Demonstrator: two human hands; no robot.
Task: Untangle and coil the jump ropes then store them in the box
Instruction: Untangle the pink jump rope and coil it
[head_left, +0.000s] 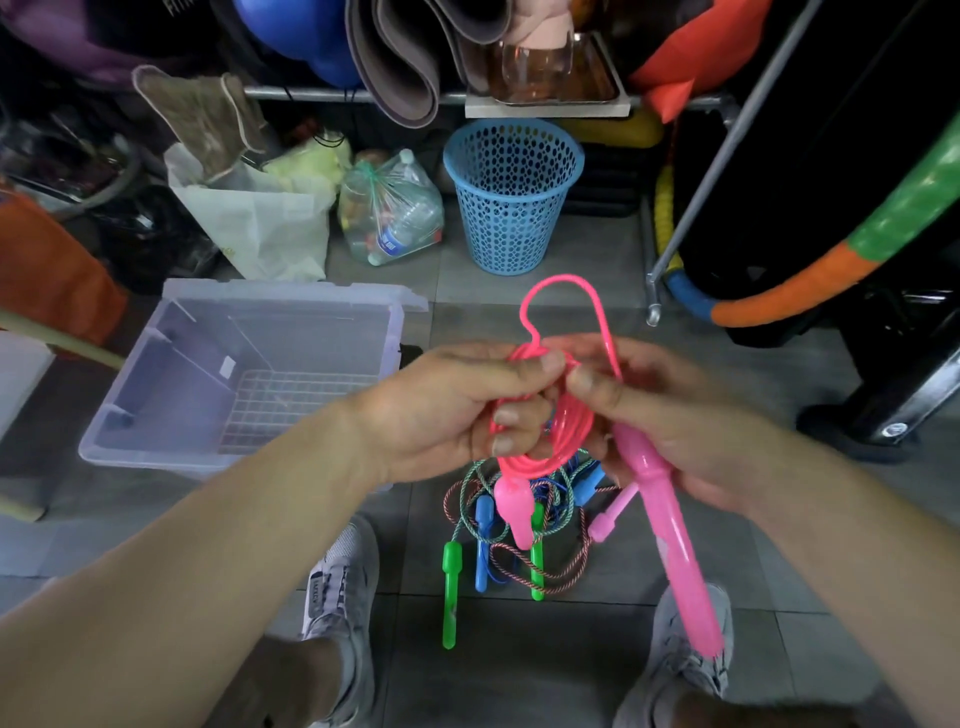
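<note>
- Pink jump rope (540, 460) is held mid-frame, nearly all coiled; one free loop (563, 285) sticks up above the hands.
- Left hand (457, 410) is clamped round the coil, thumb on top. Right hand (670, 415) is closed on the long pink handle (670, 535) and pinches the cord beside the left thumb.
- Step judged: free loop to be wrapped round the bundle and tucked snug. The coil is best kept pinched until the tuck locks, else it springs open in the box (156, 379), left of centre.
- Counts, in hands: 1 rope, 2 pink handles; the second handle (514, 512) hangs under the coil.
- Counts, pile (566, 486) on the floor (519, 675), lower centre: 2 green handles (451, 587), 2 blue handles (483, 540), 1 small pink handle (605, 525). At least 3 tangled ropes judged.
- 1 box, no rope seen inside.
</note>
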